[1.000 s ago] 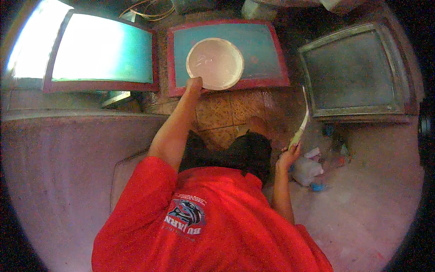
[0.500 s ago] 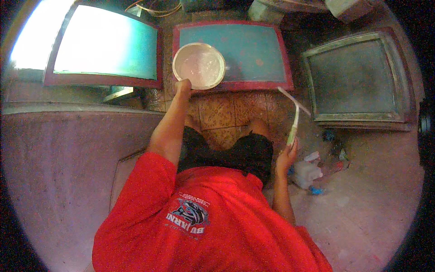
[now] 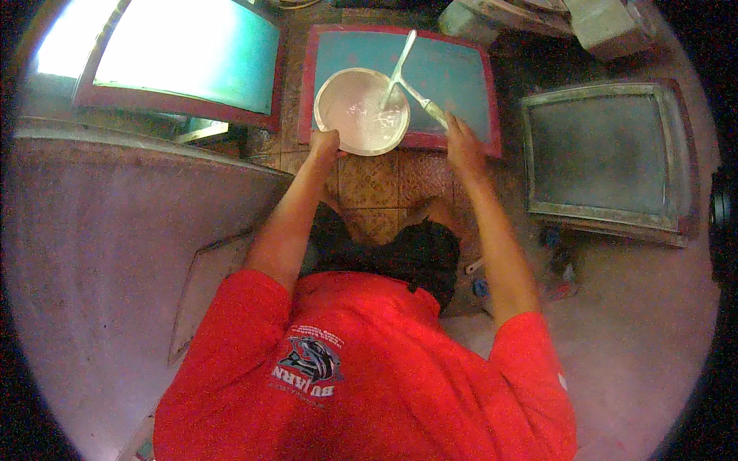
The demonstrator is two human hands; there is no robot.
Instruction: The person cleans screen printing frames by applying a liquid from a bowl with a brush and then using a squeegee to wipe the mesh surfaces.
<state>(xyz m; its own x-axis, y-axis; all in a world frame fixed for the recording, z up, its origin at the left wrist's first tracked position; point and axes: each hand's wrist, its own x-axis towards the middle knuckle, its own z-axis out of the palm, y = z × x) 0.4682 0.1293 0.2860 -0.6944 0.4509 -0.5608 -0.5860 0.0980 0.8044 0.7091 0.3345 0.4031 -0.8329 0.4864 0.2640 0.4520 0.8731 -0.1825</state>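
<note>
My left hand (image 3: 326, 144) grips the near-left rim of a pale round bowl (image 3: 361, 150), held above a red-framed panel. A wet, shiny whitish layer shows inside the bowl. In my right hand (image 3: 463, 146) is the handle of a pale T-shaped squeegee (image 3: 419, 98). Its crossbar slants over the bowl's right rim, one end down inside the bowl and the other sticking up past the far side. Below the bowl lies the red-framed panel (image 3: 453, 84) with a blue-green face, partly hidden by the bowl and squeegee.
Another red-framed panel (image 3: 184, 54), glaring with light, stands at the left. At the right is a grey-framed panel (image 3: 603, 150). Brown patterned tiles (image 3: 369, 188) lie before my legs. Pale blocks (image 3: 607, 27) sit at the far right, and a low wall (image 3: 131, 207) runs along my left.
My right hand has swung up and inward with the squeegee, from beside my right leg to the bowl, and the crossbar now dips into it. The bowl has shifted slightly right.
</note>
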